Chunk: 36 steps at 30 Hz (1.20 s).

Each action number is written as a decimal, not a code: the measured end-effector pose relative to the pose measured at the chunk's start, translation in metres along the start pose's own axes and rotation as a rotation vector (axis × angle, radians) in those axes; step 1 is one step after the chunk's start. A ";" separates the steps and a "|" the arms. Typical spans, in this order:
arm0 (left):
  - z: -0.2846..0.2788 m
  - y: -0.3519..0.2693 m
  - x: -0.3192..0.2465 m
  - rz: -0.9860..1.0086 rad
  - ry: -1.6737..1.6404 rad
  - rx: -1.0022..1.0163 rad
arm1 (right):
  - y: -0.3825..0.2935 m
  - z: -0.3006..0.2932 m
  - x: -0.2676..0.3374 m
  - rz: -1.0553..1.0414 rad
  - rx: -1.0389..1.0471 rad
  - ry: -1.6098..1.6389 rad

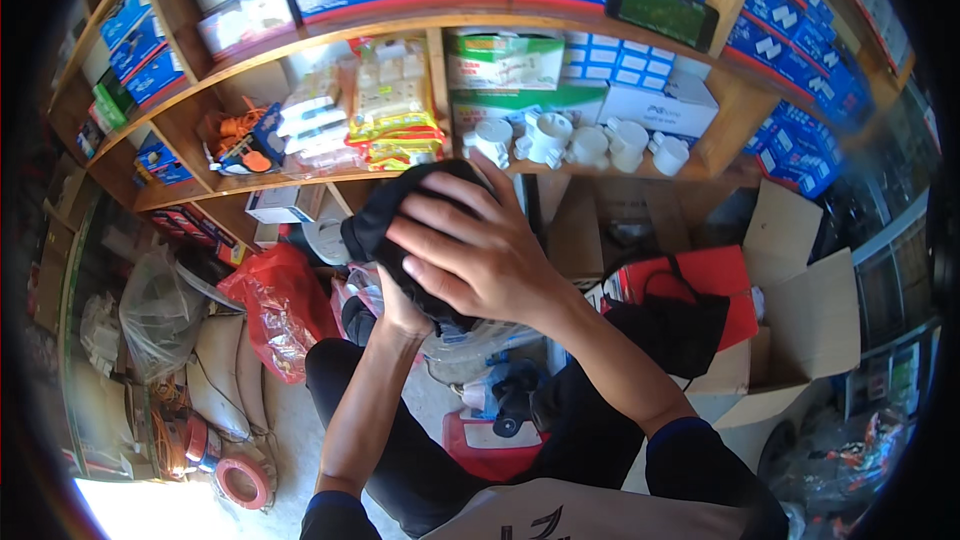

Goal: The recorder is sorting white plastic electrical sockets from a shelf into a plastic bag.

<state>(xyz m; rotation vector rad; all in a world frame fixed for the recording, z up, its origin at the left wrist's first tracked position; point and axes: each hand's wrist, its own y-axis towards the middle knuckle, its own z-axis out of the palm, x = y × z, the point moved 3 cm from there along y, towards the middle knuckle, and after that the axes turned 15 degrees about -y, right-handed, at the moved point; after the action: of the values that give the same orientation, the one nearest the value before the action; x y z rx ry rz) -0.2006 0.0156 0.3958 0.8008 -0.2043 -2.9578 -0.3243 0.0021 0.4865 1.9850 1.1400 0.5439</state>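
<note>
A bundle of black cloth [375,214] is held up before the shelves, between both hands. My right hand [480,251] lies over its near side with the fingers spread across it. From below, my left hand [405,307] supports it, its fingers mostly hidden behind the cloth; whether they are closed on it does not show. What is inside or behind the cloth cannot be seen. Below, over my knees, a red item with a pale panel [502,433] lies on the floor near dark objects.
Wooden shelves [315,45] hold blue boxes, packets and white plastic pipe fittings [551,136]. A phone [660,9] leans on the upper shelf. A red plastic bag [281,307] stands left, an open cardboard box [810,322] right, with black cloth [675,330] beside it.
</note>
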 end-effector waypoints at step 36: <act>0.000 0.000 -0.002 0.019 0.104 -0.101 | -0.049 0.025 -0.037 0.675 -0.116 0.520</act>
<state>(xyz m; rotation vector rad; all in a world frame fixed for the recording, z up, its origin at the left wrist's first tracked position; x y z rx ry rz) -0.1986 0.0155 0.3973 0.9307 -0.0556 -2.8727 -0.3523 -0.0245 0.4332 2.1657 0.6584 1.5040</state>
